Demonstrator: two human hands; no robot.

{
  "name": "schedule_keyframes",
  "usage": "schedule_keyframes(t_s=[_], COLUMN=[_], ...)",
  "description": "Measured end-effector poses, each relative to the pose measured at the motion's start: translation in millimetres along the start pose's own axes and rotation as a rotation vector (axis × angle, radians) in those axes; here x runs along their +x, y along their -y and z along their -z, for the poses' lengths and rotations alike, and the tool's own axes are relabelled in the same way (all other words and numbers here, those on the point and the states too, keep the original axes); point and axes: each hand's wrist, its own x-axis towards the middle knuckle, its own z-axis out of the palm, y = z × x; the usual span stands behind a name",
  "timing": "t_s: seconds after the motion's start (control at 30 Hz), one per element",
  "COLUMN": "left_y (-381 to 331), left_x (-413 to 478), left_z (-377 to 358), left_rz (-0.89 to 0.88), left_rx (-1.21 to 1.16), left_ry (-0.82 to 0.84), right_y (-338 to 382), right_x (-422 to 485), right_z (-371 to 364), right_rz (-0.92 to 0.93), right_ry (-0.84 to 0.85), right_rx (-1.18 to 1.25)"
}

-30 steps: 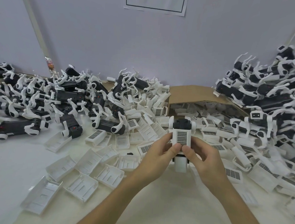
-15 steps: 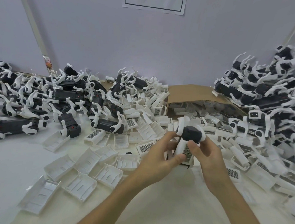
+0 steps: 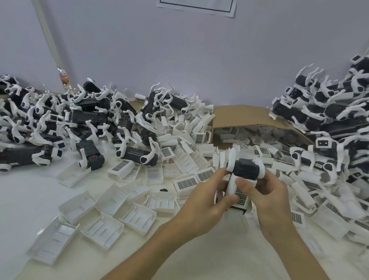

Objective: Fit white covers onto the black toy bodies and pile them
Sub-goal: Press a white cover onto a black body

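From the head view, both hands meet just above the white surface (image 3: 18, 196), a little right of centre. Between them they hold one black toy body (image 3: 244, 169), tilted with its white-legged end up and away from the person. The left hand (image 3: 206, 202) grips from the left, its thumb lying on the grilled white cover (image 3: 237, 193). The right hand (image 3: 269, 198) grips from the right, its fingers (image 3: 244, 184) curled round cover and body together. The cover lies against the body, but I cannot tell whether it is fully seated.

The step in hand looks like pressing the cover home. If it has clicked, the next move calls for freeing one hand and setting the toy on the heap of toys (image 3: 338, 125) at the right, which appears to be the finished pile. Then a bare body comes from the left heap (image 3: 53, 117), and a loose cover (image 3: 111, 202) from those scattered in front of the cardboard box (image 3: 243, 117).
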Motion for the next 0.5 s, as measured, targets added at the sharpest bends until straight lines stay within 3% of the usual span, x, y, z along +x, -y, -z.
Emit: schedule_keyframes(t_s=[0.3,0.5], left_y=[1.5,1.2], left_x=[-2.5,-0.9], left_z=[-1.8,-1.5], left_rz=[0.01,0.0], left_rx=[0.049,-0.154], left_ry=[0.111,-0.032], right_y=[1.7,-4.6], right_x=[-0.2,0.4], right_z=[-1.4,3.2], right_rz=[-0.023,-0.044], right_ry=[0.041,0.219], right_rx=[0.022,-0.127])
